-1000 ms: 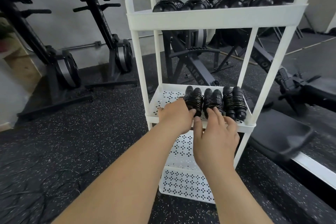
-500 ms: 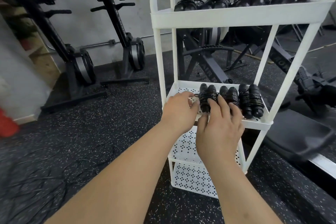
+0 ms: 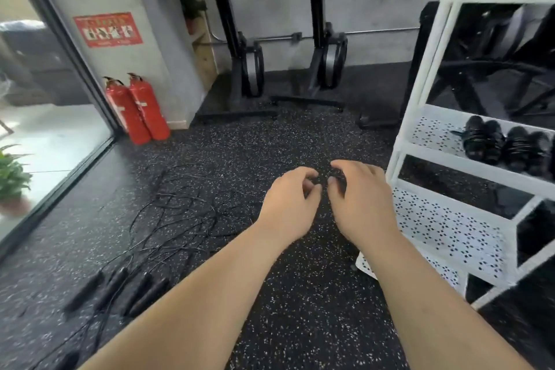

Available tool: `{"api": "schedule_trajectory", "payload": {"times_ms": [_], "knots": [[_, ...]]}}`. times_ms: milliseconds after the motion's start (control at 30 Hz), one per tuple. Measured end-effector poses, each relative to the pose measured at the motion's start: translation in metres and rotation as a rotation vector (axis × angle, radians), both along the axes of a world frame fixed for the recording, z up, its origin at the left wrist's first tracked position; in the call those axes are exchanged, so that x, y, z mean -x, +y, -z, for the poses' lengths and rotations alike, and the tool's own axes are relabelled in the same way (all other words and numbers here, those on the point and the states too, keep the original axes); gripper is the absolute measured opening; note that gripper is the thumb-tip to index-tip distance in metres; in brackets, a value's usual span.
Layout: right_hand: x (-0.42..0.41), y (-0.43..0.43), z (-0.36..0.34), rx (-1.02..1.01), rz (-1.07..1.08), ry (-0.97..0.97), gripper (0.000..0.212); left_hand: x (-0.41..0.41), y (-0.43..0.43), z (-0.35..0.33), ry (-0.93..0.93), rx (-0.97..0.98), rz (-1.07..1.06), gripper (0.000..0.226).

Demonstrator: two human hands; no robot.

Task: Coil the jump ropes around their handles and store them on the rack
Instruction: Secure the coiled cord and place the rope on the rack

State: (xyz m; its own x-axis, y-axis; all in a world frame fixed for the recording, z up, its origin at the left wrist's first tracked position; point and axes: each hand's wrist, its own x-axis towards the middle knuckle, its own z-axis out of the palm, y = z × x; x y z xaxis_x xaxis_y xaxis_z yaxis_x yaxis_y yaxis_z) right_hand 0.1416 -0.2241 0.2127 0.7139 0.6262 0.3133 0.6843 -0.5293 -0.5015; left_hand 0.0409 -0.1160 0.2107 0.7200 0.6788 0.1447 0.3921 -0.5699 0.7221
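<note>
Both hands hang side by side above the floor (image 3: 300, 294): left hand (image 3: 288, 204) and right hand (image 3: 365, 201), fingers loosely curled, grasping nothing. On the middle shelf of the white rack (image 3: 450, 228), at my right, I count two coiled jump ropes (image 3: 480, 141); the frame edge hides any beyond. At my left, one tangle of loose jump ropes (image 3: 180, 213) lies on the floor, with four handles (image 3: 111, 285) plainly countable. Two fire extinguishers (image 3: 148, 112) stand by the wall.
</note>
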Motion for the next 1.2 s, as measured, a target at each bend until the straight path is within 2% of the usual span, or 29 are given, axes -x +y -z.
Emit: {"api": "schedule_trajectory", "payload": {"times_ms": [300, 433, 633, 933, 1100, 1200], "knots": [[0.109, 0.047, 0.032, 0.153, -0.327, 0.049, 0.038, 0.146, 0.039, 0.049, 0.174, 0.152, -0.207, 0.037], [0.150, 0.071, 0.052, 0.227, -0.419, 0.062, 0.039, 0.194, 0.073, 0.065, 0.373, 0.211, -0.154, 0.046], [0.203, 0.114, 0.093, 0.386, -0.549, 0.094, 0.039, 0.270, 0.133, 0.098, 0.521, 0.280, -0.125, 0.038], [0.250, 0.185, 0.168, 0.627, -0.631, 0.182, 0.039, 0.367, 0.203, 0.179, 0.465, 0.386, -0.411, 0.032], [0.265, 0.210, 0.214, 0.727, -0.658, 0.205, 0.039, 0.400, 0.201, 0.243, 0.450, 0.450, -0.542, 0.034], [0.273, 0.220, 0.239, 0.785, -0.708, 0.208, 0.040, 0.408, 0.187, 0.283, 0.494, 0.471, -0.550, 0.039]]}}
